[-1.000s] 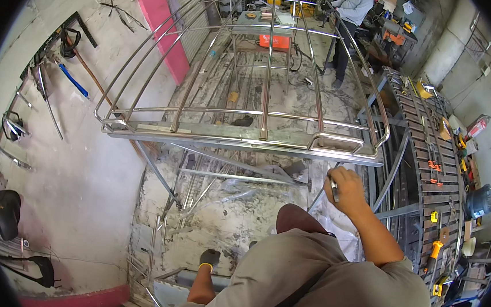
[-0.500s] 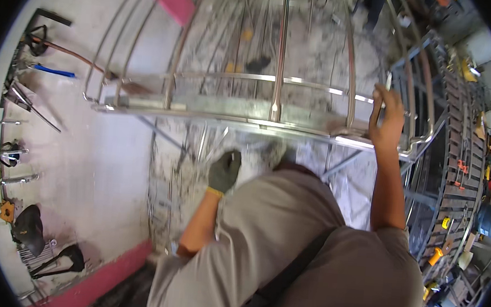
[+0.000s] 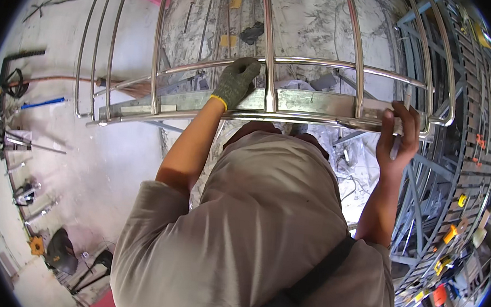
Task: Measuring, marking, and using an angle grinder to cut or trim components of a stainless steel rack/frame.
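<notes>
Frame of shiny silver metal tubes (image 3: 269,86) is seen, in the head view, before the torso (image 3: 264,212). Its crossbar (image 3: 316,61) is covered by the grey-gloved left hand (image 3: 236,83); whether gripped cannot be told. A slim pale stick (image 3: 395,149) is held in the bare right hand (image 3: 406,140) beside the frame.

Left hand (image 3: 235,83) (gloved) curled forward; right hand (image 3: 400,131) bare, half-curled.

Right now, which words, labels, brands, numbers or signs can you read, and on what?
None can be read.
Metal frame: no lettering visible.
Thin stick in the right hand: no lettering discernible.
Yellow tool at right: too small to tell.
</notes>
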A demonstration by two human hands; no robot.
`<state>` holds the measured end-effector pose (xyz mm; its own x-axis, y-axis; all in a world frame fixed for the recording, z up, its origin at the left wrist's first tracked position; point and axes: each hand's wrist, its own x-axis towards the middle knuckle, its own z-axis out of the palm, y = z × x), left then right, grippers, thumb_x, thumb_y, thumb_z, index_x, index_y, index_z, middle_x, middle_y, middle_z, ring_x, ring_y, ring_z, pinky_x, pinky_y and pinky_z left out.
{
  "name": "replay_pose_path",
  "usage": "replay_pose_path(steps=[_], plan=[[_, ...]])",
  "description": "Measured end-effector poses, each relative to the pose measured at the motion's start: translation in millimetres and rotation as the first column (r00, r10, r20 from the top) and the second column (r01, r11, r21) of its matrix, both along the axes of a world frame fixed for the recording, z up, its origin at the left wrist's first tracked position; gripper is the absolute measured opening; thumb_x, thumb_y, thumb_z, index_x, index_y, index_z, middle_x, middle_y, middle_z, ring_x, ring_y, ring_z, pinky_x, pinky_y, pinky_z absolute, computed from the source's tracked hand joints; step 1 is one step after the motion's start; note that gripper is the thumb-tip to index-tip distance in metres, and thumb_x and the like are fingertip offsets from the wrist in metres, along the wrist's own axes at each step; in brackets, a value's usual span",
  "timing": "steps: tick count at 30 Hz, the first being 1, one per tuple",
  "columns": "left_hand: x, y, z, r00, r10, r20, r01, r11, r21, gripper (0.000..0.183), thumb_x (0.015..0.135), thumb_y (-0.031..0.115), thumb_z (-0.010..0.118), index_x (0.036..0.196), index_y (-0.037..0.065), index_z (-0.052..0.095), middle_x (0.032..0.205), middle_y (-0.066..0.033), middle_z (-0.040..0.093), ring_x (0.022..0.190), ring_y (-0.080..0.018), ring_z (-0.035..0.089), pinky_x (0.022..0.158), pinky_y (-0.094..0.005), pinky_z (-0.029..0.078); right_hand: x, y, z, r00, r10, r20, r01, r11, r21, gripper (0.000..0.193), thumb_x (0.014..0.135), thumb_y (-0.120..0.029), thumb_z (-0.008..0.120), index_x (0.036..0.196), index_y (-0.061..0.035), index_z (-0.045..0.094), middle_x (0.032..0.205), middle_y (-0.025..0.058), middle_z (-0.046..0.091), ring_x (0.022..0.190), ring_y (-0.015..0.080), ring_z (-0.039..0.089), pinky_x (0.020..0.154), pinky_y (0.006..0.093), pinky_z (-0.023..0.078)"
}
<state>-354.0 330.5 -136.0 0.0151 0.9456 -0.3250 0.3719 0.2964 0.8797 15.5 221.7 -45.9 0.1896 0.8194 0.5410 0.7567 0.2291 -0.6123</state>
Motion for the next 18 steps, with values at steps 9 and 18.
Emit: replay_pose_path(steps=[9, 18], plan=[[12.7, 43.6, -51.2, 0.915, -0.383, 0.123, 0.399, 0.902, -0.162, 0.049, 0.100, 0.051, 0.064, 0.092, 0.003, 0.069, 0.072, -0.0028, 0.060, 0.065, -0.0117, 0.056, 0.059, -0.0312, 0.048, -11.7, -125.1, 17.3, 0.888, -0.443, 0.123, 0.455, 0.885, -0.099, 0.012, 0.096, 0.004, 0.062, 0.107, 0.0055, 0.066, 0.095, 0.0206, 0.063, 0.087, 0.0381, 0.062, 0.079, 0.0443, 0.050], [-23.5, 34.3, -51.5, 0.834, -0.312, 0.455, 0.431, 0.883, -0.186, 0.044, 0.100, 0.049, 0.068, 0.102, 0.004, 0.068, 0.081, 0.0004, 0.062, 0.066, -0.0093, 0.056, 0.060, -0.0272, 0.047, -175.6, -140.2, -31.0, 0.887, -0.413, -0.207, 0.325, 0.877, -0.354, 0.045, 0.077, 0.005, 0.053, 0.119, -0.0013, 0.069, 0.111, 0.0147, 0.073, 0.088, 0.0261, 0.066, 0.074, 0.0315, 0.051]])
